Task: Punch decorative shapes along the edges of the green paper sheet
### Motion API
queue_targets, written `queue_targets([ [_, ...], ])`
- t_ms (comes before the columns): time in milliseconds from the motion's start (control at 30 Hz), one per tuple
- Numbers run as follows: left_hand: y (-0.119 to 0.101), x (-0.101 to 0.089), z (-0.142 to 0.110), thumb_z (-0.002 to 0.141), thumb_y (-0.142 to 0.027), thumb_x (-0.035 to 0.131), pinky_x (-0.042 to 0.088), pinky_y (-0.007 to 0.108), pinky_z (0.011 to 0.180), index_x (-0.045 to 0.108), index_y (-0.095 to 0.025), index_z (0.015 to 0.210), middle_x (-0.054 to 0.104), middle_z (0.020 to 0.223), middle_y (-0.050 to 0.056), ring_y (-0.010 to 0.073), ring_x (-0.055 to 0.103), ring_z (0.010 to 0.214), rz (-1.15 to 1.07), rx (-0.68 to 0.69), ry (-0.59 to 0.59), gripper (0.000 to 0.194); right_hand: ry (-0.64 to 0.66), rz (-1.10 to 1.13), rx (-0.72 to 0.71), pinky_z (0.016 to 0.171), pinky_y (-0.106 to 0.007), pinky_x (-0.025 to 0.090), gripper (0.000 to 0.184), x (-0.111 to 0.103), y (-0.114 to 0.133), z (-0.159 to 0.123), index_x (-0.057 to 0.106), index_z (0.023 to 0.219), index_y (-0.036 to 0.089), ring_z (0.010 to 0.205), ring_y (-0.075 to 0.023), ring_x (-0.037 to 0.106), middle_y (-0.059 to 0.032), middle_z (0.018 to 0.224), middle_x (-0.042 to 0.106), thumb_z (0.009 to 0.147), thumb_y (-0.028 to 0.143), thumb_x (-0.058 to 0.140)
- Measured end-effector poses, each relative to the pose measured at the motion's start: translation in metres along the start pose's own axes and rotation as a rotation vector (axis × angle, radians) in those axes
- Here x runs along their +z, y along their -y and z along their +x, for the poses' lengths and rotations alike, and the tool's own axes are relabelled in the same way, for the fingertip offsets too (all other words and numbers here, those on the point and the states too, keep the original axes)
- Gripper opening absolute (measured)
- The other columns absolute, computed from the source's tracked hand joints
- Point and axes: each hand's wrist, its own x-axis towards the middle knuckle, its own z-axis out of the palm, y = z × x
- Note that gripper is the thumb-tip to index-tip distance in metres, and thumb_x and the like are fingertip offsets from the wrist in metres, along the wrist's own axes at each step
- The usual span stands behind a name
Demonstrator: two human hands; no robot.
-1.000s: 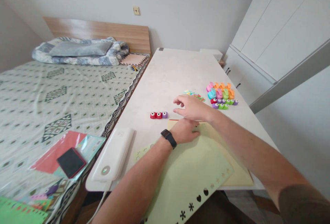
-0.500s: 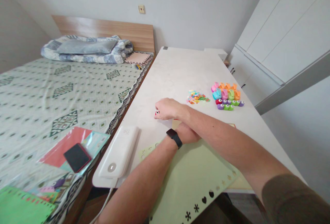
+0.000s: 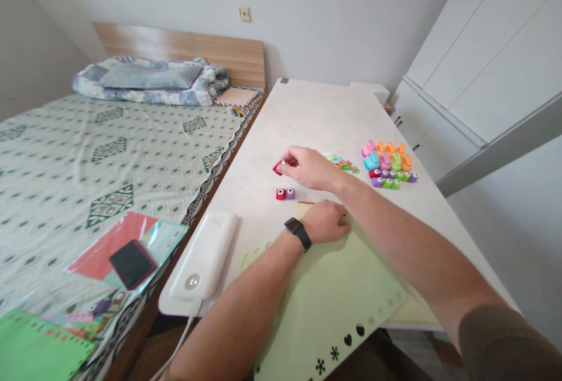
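Observation:
A small red craft punch [image 3: 277, 168] is pinched between the thumb and fingers of my right hand [image 3: 305, 165], just above the table. Below it on the tabletop stand a red punch [image 3: 281, 194] and a purple punch [image 3: 290, 194], side by side. My right forearm crosses over my left hand [image 3: 327, 221], which wears a black watch and has its fingers curled at the far edge of the light green paper [image 3: 333, 293]. Holes shaped like hearts and flowers line the paper's near edge. Yellowish paper [image 3: 302, 209] shows partly beneath it.
Colourful paper bits [image 3: 340, 162] lie beyond my right wrist. Several punches [image 3: 389, 162] stand in rows on the right of the white table [image 3: 316, 109]. A white power bank [image 3: 204, 255] with a cable lies at left. A phone [image 3: 132, 264] rests on the bed.
My right hand has moved up and to the right with a red punch in its fingers. The red and purple punches on the table have come into view. My left hand stays on the paper.

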Motion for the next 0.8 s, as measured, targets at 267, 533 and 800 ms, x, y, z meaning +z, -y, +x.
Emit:
queue_targets([
  [267, 0.0, -0.008, 0.0, 0.091, -0.036, 0.055, 0.039, 0.027, 0.062, 0.068, -0.016, 0.087, 0.072, 0.082, 0.007, 0.0169, 0.062, 0.068, -0.027, -0.003, -0.025, 0.025, -0.142, 0.674, 0.235, 0.06, -0.025, 0.042, 0.037, -0.072, -0.05, -0.104, 0.06, 0.11, 0.018, 0.08, -0.0152, 0.063, -0.0051, 0.094, 0.07, 0.08, 0.033, 0.075],
  [533, 0.0, -0.014, 0.002, 0.09, -0.041, 0.055, 0.028, 0.027, 0.055, 0.062, -0.016, 0.077, 0.06, 0.067, 0.001, 0.012, 0.047, 0.057, -0.09, -0.083, -0.042, 0.029, -0.155, 0.845, 0.448, 0.07, -0.026, 0.045, 0.041, -0.073, -0.101, -0.182, 0.064, 0.108, 0.021, 0.078, -0.0115, 0.059, -0.0012, 0.096, 0.065, 0.072, 0.026, 0.084],
  [800, 0.004, -0.019, 0.002, 0.091, -0.044, 0.053, 0.029, 0.026, 0.055, 0.064, -0.016, 0.078, 0.059, 0.067, 0.0, 0.0122, 0.047, 0.059, -0.15, -0.154, -0.036, 0.032, -0.133, 0.866, 0.437, 0.085, -0.03, 0.048, 0.049, -0.057, -0.111, -0.191, 0.061, 0.109, 0.021, 0.091, -0.0146, 0.063, -0.0018, 0.101, 0.067, 0.068, 0.024, 0.087],
])
